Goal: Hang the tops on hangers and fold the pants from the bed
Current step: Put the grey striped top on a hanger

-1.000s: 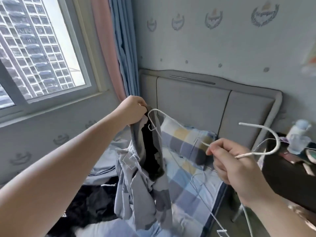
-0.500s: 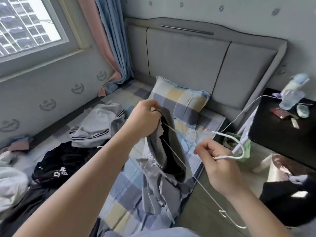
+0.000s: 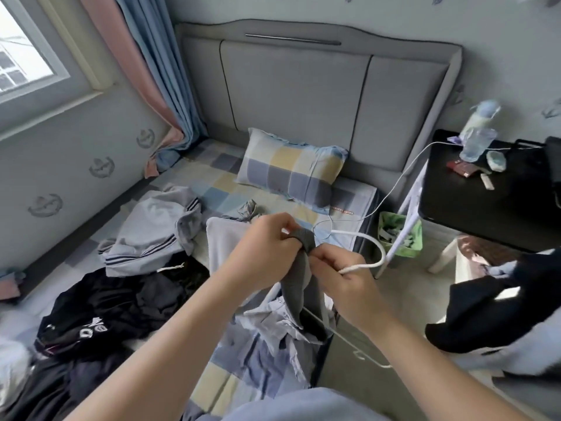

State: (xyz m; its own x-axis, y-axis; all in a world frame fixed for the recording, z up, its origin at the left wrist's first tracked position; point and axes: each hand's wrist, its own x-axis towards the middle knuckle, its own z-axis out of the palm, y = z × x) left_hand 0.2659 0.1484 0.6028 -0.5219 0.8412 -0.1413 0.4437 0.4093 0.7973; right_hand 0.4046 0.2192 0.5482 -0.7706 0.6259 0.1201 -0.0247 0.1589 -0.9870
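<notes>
My left hand (image 3: 267, 250) grips the dark ribbed collar of a grey and pale blue top (image 3: 299, 284) that hangs down over the bed's right edge. Close beside it, my right hand (image 3: 343, 284) pinches the neck of a white wire hanger (image 3: 368, 253), whose hook curves out to the right. The hanger's lower wire shows under the top near the floor. On the checked bed (image 3: 212, 183) lie a light grey striped garment (image 3: 151, 232) and black clothes (image 3: 100, 305) to the left.
A checked pillow (image 3: 291, 171) leans at the grey headboard (image 3: 303, 86). A black side table (image 3: 485, 196) with a bottle (image 3: 476, 132) stands on the right, a green bin (image 3: 400, 235) below it. Dark clothing (image 3: 491, 311) lies at the right edge. A charging cable runs onto the bed.
Both hands have come down and together. The right hand has brought the hanger up against the top's collar, and my view has tilted down toward the bed.
</notes>
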